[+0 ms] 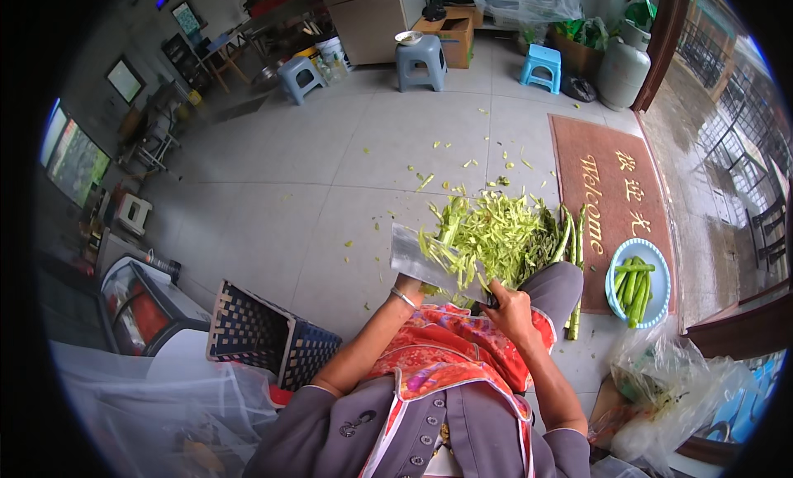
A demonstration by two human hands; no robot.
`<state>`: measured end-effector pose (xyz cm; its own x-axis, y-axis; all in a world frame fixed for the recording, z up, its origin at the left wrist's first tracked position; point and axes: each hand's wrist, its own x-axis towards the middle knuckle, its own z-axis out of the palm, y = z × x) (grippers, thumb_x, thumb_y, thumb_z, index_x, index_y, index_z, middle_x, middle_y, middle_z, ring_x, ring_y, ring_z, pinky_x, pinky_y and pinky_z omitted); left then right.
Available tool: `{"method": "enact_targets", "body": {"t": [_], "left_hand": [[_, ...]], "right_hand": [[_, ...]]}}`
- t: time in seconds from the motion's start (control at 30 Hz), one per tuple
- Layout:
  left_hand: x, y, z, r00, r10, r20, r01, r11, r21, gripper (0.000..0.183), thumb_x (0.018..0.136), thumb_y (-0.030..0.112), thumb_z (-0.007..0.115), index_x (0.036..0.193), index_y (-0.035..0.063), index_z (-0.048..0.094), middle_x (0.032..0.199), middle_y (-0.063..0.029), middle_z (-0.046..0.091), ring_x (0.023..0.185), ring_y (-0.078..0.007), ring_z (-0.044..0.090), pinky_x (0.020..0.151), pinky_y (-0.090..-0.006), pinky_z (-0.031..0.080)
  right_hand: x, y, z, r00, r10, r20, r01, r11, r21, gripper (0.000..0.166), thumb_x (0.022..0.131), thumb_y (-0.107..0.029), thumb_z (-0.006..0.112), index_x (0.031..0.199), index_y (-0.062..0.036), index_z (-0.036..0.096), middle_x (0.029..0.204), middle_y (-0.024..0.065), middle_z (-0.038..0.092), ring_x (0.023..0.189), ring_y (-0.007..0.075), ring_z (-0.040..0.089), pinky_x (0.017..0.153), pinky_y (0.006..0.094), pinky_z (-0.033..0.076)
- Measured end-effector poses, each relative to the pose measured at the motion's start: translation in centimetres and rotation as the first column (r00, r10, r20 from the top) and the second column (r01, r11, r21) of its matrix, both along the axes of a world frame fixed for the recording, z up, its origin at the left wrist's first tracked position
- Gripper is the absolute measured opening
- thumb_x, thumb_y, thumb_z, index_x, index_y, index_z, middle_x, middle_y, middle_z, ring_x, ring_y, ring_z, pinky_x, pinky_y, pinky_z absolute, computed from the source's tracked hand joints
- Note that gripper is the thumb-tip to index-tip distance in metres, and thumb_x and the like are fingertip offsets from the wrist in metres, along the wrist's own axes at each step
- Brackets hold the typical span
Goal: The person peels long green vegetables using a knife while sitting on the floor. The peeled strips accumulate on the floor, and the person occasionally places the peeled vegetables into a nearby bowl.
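My right hand (509, 307) is closed around the handle of a cleaver (412, 252), whose wide metal blade points left across my lap with green shavings on it. Behind the blade is my left hand (409, 287), a bangle on its wrist; its fingers are mostly hidden, so what they hold cannot be told. A heap of green peelings (502, 230) lies on the floor just beyond the blade. Long green stalks (576, 242) lie at the heap's right side. Farther right, a light blue basket (665, 292) holds several peeled green stalk pieces (635, 289).
A red-brown doormat (610, 168) lies right of the heap. Plastic stools (421, 60) and a gas cylinder (622, 69) stand at the back. To my left is a woven basket (248, 329); plastic bags (669, 385) lie at my right. Peel scraps dot the tiled floor.
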<state>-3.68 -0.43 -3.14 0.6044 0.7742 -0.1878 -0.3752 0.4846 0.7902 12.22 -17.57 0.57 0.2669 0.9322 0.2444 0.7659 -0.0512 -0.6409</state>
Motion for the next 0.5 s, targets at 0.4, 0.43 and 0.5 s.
{"method": "enact_targets", "body": {"t": [0.4,0.43,0.5], "left_hand": [[0.3,-0.7,1.7,0.999,0.003,0.032,0.002,0.988,-0.153,0.03,0.089,0.024,0.058,0.114,0.0091,0.052,0.108,-0.0028,0.057,0.098,-0.0136,0.057,0.084,-0.0308,0.049],[0.2,-0.5,1.0,0.999,0.037,0.026,-0.033,0.99,-0.134,0.029,0.09,0.025,0.056,0.113,0.0083,0.052,0.106,-0.004,0.058,0.096,-0.0149,0.058,0.081,-0.0318,0.05],[0.2,-0.6,0.0,0.995,0.101,0.017,-0.099,0.991,-0.095,0.028,0.093,0.027,0.051,0.112,0.0066,0.052,0.103,-0.0065,0.06,0.091,-0.0175,0.06,0.076,-0.034,0.053]], "right_hand": [[0.2,0.9,-1.1,0.998,-0.051,0.044,0.05,0.999,0.018,0.032,0.063,-0.012,0.075,0.075,-0.0056,0.046,0.062,0.0163,0.058,0.059,0.0354,0.059,0.05,0.0412,0.044],[0.0,1.1,-1.0,0.998,-0.046,0.052,0.045,0.999,0.027,0.032,0.063,-0.012,0.075,0.075,-0.0057,0.046,0.061,0.0161,0.058,0.059,0.0354,0.059,0.05,0.0412,0.044],[0.1,1.7,-1.0,0.995,-0.082,0.049,0.08,0.996,0.042,0.03,0.064,-0.012,0.075,0.077,-0.0057,0.049,0.062,0.0162,0.059,0.061,0.0356,0.059,0.052,0.0412,0.046]]}}
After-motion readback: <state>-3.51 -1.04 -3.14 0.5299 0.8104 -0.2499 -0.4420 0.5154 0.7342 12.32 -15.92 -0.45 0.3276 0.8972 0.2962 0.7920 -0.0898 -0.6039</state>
